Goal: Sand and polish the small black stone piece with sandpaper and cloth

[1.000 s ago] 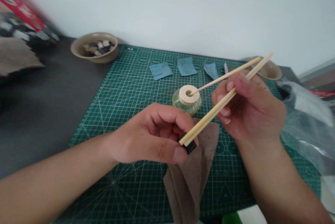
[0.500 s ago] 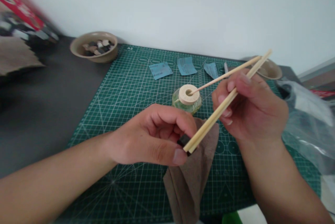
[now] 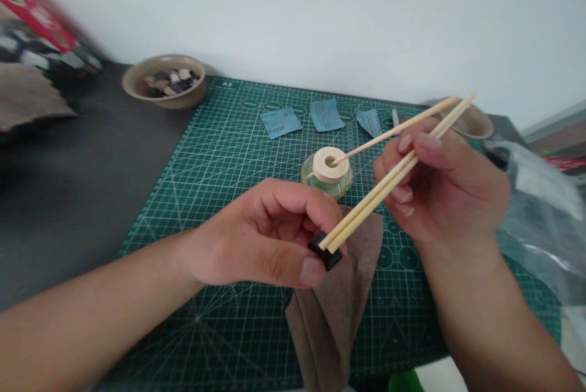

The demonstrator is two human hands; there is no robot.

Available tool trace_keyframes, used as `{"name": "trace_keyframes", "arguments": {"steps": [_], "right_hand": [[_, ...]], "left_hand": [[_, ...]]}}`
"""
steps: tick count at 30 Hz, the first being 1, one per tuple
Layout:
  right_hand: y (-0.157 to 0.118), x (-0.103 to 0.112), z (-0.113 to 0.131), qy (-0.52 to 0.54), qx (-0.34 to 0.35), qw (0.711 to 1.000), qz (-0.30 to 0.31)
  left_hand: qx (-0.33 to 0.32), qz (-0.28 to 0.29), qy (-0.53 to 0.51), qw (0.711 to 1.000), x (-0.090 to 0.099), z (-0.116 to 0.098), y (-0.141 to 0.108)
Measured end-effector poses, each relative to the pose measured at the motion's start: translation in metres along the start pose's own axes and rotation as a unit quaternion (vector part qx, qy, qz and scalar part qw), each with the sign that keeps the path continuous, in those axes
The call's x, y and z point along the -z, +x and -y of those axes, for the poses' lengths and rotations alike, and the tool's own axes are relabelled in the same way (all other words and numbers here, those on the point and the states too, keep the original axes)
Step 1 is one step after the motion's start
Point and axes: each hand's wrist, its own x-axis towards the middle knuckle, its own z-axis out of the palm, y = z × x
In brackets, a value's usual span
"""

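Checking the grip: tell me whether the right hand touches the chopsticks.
Touching: the head view shows the right hand with its fingers curled around the two chopsticks.

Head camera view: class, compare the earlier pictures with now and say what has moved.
The right hand has shifted slightly rightward, and the chopsticks it holds now sit slightly apart, their lower ends at the black block in the left hand. The cream ring on the glass jar stayed put.

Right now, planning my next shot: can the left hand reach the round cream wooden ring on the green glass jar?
Probably yes: the left hand sits just below the cream wooden ring, with nothing between them, though it is pinching a small black piece.
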Motion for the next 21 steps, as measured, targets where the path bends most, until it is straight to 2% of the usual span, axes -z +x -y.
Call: {"name": "trace_keyframes", "arguments": {"steps": [4,12,21], "right_hand": [[0.0006,0.0011,-0.0001,-0.008,-0.010,1.000,0.002],[0.0006,-0.0012,-0.0020,-0.006,0.000,1.000,-0.020],[-0.0010,-0.0028,-0.0033,-0.013,-0.008,1.000,-0.013]], "left_hand": [[0.017,-0.006,0.009,1.000,0.0013,-0.0011,-0.0021],[0.010,-0.008,0.019,1.000,0.0011,-0.0007,-0.0018],[0.012,-0.009,0.015,1.000,0.0000,-0.0017,-0.0020]]}}
